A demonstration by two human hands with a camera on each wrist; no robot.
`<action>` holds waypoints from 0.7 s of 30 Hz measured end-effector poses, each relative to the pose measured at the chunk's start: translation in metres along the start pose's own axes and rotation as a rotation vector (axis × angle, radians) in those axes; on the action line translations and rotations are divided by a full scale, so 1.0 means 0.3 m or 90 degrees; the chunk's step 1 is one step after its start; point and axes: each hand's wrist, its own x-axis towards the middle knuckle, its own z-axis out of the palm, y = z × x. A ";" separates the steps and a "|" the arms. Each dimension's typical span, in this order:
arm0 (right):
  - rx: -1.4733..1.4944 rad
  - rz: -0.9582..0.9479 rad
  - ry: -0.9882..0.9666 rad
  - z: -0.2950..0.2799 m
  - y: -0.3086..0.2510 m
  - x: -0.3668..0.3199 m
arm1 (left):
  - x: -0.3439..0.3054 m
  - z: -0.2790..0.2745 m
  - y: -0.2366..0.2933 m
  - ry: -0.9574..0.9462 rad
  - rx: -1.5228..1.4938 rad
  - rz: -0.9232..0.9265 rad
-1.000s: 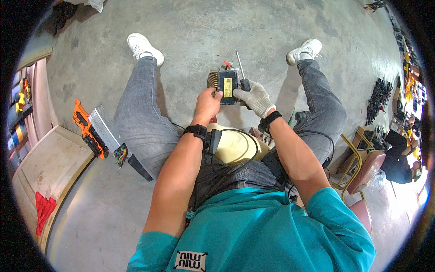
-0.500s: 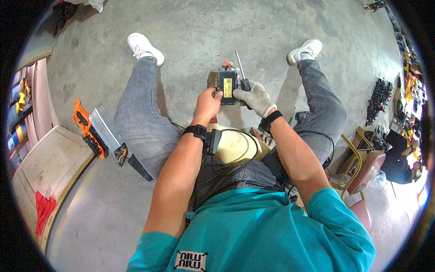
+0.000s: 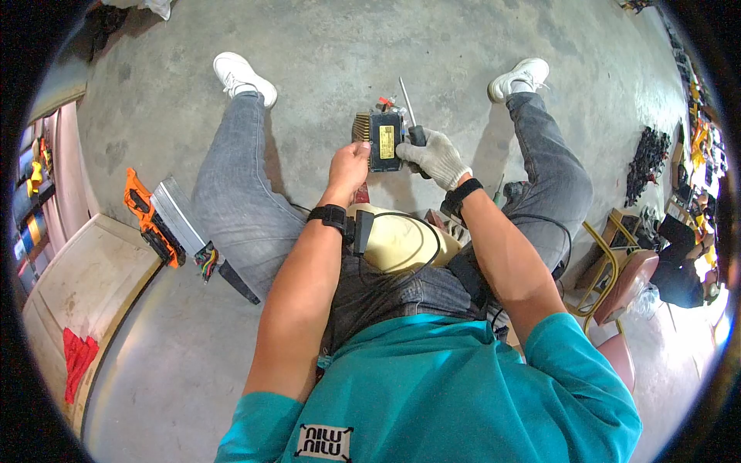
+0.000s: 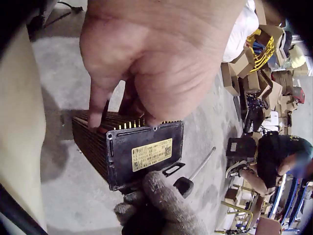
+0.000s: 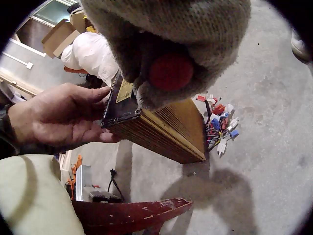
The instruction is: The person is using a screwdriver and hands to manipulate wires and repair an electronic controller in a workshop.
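In the head view, a finned metal controller box with a black end plate and yellow label is held up between the knees. My bare left hand grips its finned side, the fingertips among the fins in the left wrist view. My gloved right hand grips a screwdriver, its shaft pointing away from me past the box. The gloved thumb presses the plate's edge. The screwdriver's red handle end shows in the right wrist view. Coloured connectors hang from the box's far end.
A pale yellow stool seat is between the thighs, with a dark red piece below it. An orange-and-silver device leans by the left leg. A folding chair stands at right. Another person sits beyond.
My left thumb has slid off the black plate toward the fins. The box and both hands sit slightly higher in the head view, which has itself shifted a little.
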 end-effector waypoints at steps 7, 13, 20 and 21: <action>-0.006 0.017 -0.008 0.000 -0.015 -0.004 | -0.007 -0.003 0.025 0.006 0.058 -0.012; -0.017 0.013 -0.004 0.001 -0.011 0.000 | -0.035 -0.014 0.067 -0.014 0.051 -0.031; 0.011 0.015 -0.004 0.006 -0.013 -0.002 | -0.045 -0.019 0.088 0.000 0.115 -0.003; 0.015 0.018 -0.008 0.006 -0.013 -0.002 | -0.044 -0.019 0.086 -0.004 0.113 -0.006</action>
